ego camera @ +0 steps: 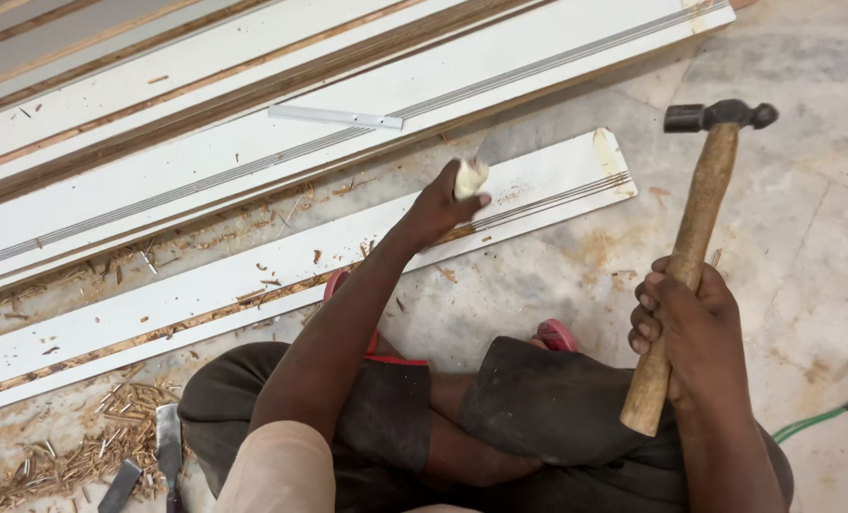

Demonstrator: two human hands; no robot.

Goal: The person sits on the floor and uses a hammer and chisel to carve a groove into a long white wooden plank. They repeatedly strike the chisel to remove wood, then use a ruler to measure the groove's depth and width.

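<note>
A person sits cross-legged on a stone floor (804, 237), seen from above by a head-worn camera. The right hand (695, 328), at about 3 o'clock, is clenched around the wooden handle of a hammer (695, 237), whose dark metal head points up toward 1 o'clock, clear of the floor. The left hand (438, 204), near the centre, grips a small pale, wood-coloured piece (469, 176) between thumb and fingers, held just above a long white board (281, 266) that runs from 8 o'clock to 2 o'clock. More white boards (253, 142) with brown edges lie beyond it toward 11 o'clock; a short grey metal strip (336, 117) rests on one. Wood chips and shavings (72, 446) litter the floor at 8 o'clock, beside two flat metal blades (167, 446). A green hose (828, 416) crosses at 4 o'clock.
</note>
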